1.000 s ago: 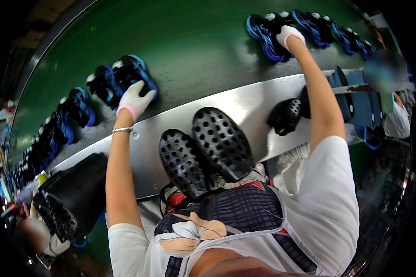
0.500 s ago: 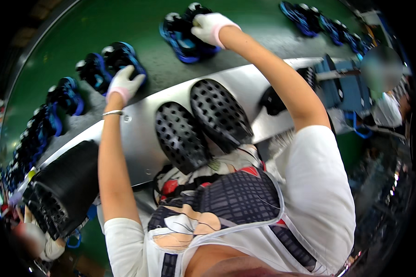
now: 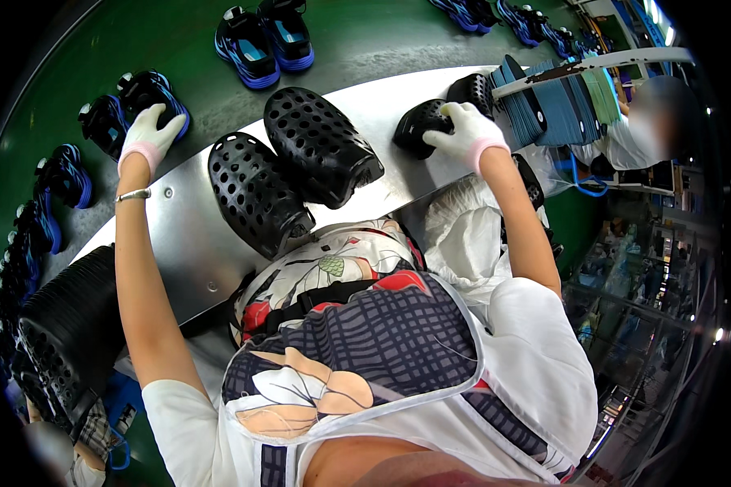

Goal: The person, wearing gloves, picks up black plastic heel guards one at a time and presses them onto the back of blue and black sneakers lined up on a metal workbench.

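My left hand (image 3: 151, 136), in a white glove, has thumb and fingers apart at the near edge of a pair of black and blue sneakers (image 3: 159, 84) on the green surface; it holds nothing that I can see. To the right, my gloved right hand (image 3: 471, 134) curls its fingers and thumb around the side of a black, rounded plastic shell (image 3: 418, 128). Another black perforated shell (image 3: 471, 91) lies just beyond it. Two larger black perforated shoe-shaped shells (image 3: 313, 134) rest side by side on the metal ledge (image 3: 187, 243) before me.
Another sneaker pair (image 3: 256, 49) stands farther back on the green surface (image 3: 170, 36), with more pairs along both sides. Stacked black perforated shells (image 3: 69, 325) are at left. Blue-grey flat sheets (image 3: 536, 97) stand in a rack at right, near another person (image 3: 642, 154).
My right hand has left the far sneaker pair and come down right to the small black shell. My left hand stays by its sneakers. The view has shifted to the right.
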Demonstrator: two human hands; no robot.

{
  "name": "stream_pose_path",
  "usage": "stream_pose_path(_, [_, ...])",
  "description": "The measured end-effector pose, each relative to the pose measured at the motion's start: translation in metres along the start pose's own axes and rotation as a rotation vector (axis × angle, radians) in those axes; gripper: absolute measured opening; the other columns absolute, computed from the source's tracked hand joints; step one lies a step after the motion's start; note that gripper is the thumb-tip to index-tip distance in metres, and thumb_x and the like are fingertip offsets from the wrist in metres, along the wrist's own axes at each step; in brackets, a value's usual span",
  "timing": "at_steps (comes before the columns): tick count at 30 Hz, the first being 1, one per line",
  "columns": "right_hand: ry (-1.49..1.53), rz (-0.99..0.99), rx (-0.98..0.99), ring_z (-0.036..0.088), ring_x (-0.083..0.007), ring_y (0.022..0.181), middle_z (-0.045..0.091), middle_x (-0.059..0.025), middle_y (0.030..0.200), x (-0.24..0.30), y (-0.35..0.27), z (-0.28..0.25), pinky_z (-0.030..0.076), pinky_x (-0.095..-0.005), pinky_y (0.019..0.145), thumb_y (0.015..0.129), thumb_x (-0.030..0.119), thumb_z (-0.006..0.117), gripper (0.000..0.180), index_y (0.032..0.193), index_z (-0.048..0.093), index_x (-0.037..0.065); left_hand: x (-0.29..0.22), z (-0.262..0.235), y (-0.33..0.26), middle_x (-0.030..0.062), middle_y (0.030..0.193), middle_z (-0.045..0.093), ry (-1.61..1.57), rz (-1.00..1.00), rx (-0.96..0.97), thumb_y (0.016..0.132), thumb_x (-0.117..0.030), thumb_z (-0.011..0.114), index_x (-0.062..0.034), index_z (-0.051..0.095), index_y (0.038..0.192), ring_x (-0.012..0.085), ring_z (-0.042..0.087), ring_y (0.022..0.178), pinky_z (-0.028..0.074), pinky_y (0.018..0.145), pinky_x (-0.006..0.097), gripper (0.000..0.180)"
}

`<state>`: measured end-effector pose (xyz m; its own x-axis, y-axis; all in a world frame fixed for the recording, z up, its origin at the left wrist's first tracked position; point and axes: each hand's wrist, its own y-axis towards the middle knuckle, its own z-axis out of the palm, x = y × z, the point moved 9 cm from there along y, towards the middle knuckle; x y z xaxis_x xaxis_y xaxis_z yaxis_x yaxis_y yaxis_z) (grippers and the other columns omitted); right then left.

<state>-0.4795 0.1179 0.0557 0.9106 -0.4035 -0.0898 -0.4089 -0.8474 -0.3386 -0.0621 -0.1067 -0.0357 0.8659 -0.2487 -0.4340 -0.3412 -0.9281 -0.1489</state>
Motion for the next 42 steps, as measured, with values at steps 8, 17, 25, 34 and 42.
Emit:
stream_pose_path(8, [0.103,-0.014,-0.056,0.058,-0.0329,0.105,0.055,-0.0166,0.118,-0.017,0.009,0.027,0.047,-0.0380,0.091,0.071,0.045,0.071,0.060,0.115,0.056,0.006,-0.035,-0.059,-0.019,0.0173,0.113,0.059,0.090,0.169,-0.248,0.086,-0.038,0.058,-0.0084,0.061,0.117,0.0333,0.059,0.102,0.047,0.087,0.038,0.043])
stream_pose_path(17, [0.145,-0.020,-0.077,0.057,-0.0326,0.105,0.053,-0.0182,0.117,-0.016,0.005,0.031,0.047,-0.0359,0.091,0.068,0.042,0.073,0.065,0.119,0.055,0.006,-0.041,-0.075,-0.015,0.0120,0.106,0.065,-0.164,0.166,-0.166,0.088,-0.034,0.058,-0.0059,0.064,0.113,0.0233,0.064,0.096,0.047,0.087,0.031,0.039])
stream_pose_path(25, [0.164,-0.102,-0.053,0.058,-0.0318,0.101,0.051,-0.0177,0.117,-0.015,0.002,0.024,0.048,-0.0356,0.090,0.065,0.039,0.077,0.067,0.117,0.055,0.004,-0.057,-0.064,-0.020,0.0100,0.107,0.063,-0.235,0.113,-0.062,0.088,-0.032,0.058,-0.0058,0.064,0.114,0.0197,0.062,0.094,0.049,0.081,0.029,0.037])
stream_pose_path(34, [0.429,-0.504,-0.383,0.059,-0.0213,0.087,0.052,-0.0129,0.109,0.064,-0.018,-0.110,0.051,-0.0317,0.078,0.064,0.035,0.081,0.064,0.113,0.055,0.004,-0.120,-0.073,-0.019,0.0131,0.124,0.056,-0.804,0.185,0.069,0.096,-0.042,0.051,-0.0019,0.049,0.133,0.0160,0.060,0.094,0.050,0.074,0.025,0.054])
stream_pose_path(42, [0.538,-1.028,-0.165,0.056,-0.0281,0.110,0.053,-0.0179,0.122,0.241,-0.029,-0.174,0.044,-0.0362,0.096,0.074,0.036,0.074,0.067,0.128,0.050,0.004,-0.156,-0.115,-0.036,0.0144,0.120,0.058,-1.156,0.642,-0.132,0.093,-0.049,0.051,-0.0005,0.045,0.127,0.0240,0.060,0.106,0.049,0.094,0.036,0.060])
